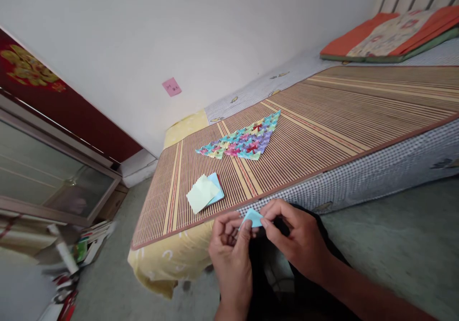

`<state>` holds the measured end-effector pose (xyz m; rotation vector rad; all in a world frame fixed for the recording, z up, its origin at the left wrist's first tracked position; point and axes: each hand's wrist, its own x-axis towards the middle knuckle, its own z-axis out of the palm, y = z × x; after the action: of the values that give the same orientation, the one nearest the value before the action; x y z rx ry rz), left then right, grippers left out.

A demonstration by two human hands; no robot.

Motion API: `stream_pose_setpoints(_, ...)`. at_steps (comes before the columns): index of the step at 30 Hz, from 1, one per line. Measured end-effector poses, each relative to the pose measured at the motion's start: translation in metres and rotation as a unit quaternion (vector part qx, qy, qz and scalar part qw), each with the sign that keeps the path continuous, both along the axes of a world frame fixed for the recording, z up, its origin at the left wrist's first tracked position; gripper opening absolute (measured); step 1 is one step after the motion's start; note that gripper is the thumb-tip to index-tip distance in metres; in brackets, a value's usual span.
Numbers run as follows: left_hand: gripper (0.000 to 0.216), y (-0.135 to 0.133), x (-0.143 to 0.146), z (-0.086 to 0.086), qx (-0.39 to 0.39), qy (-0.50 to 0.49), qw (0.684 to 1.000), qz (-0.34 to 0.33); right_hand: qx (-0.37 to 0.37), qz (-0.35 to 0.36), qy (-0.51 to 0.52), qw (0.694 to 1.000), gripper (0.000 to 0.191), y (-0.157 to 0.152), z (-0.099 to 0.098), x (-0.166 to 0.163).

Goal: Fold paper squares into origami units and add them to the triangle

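A small folded piece of light blue paper (253, 217) is pinched between both hands, just off the edge of the bed. My left hand (232, 247) has its thumb on the paper's lower left, with the fingers curled behind. At the paper's right corner, the thumb and index finger of my right hand (296, 232) close on it. A stack of square paper sheets (205, 193), pale green over blue, lies on the mat to the upper left. Farther back lies a triangular arrangement of many colourful folded paper pieces (244, 139).
A striped bamboo mat (304, 134) covers the bed. Folded orange bedding (387, 37) sits at the far right. A pink note (172, 87) sticks to the white wall. Assorted items (82, 249) stand on the floor at left, near a glass-fronted cabinet (53, 168).
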<state>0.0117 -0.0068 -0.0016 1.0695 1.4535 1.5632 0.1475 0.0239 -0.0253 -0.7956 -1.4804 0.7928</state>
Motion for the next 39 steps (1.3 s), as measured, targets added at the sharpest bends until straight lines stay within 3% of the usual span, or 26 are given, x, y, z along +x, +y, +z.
stream_pose_setpoints(4,0.032,0.009,-0.014,0.004,-0.074,-0.036,0.989,-0.125,-0.022,0.063,-0.058,0.996,0.014,0.007,0.0,0.009)
stream_pose_setpoints(7,0.022,0.014,-0.021,0.005,-0.095,-0.026,0.982,-0.16,-0.051,0.125,-0.081,0.988,0.012,0.012,0.004,0.017)
stream_pose_setpoints(10,0.021,0.013,-0.019,-0.001,-0.084,-0.027,0.986,-0.138,-0.111,0.15,-0.062,0.98,0.005,0.015,0.005,0.022)
stream_pose_setpoints(13,0.021,0.011,-0.013,-0.008,-0.063,-0.075,0.991,-0.094,-0.167,0.187,-0.043,0.967,0.015,0.016,0.003,0.023)
stream_pose_setpoints(17,0.026,0.009,-0.008,-0.012,-0.086,-0.117,0.984,-0.108,-0.145,0.174,-0.04,0.973,0.03,0.015,-0.001,0.02)
stream_pose_setpoints(21,0.026,0.007,-0.005,-0.01,-0.094,-0.065,0.986,-0.119,-0.138,0.123,-0.012,0.983,0.038,0.015,-0.002,0.015)
stream_pose_setpoints(24,0.027,0.007,-0.001,-0.009,-0.063,-0.078,0.992,-0.074,-0.182,0.17,0.026,0.968,0.037,0.014,-0.003,0.011)
stream_pose_setpoints(28,0.034,0.009,0.003,-0.012,-0.061,-0.186,0.979,-0.053,-0.221,0.258,0.006,0.94,0.03,0.01,-0.008,0.007)
stream_pose_setpoints(32,0.036,0.011,0.003,-0.016,-0.083,-0.251,0.961,-0.074,-0.198,0.229,-0.007,0.953,0.031,0.007,-0.012,0.004)
stream_pose_setpoints(39,0.035,0.013,0.002,-0.016,-0.051,-0.232,0.971,-0.037,-0.189,0.22,-0.024,0.957,0.027,0.006,-0.007,0.008)
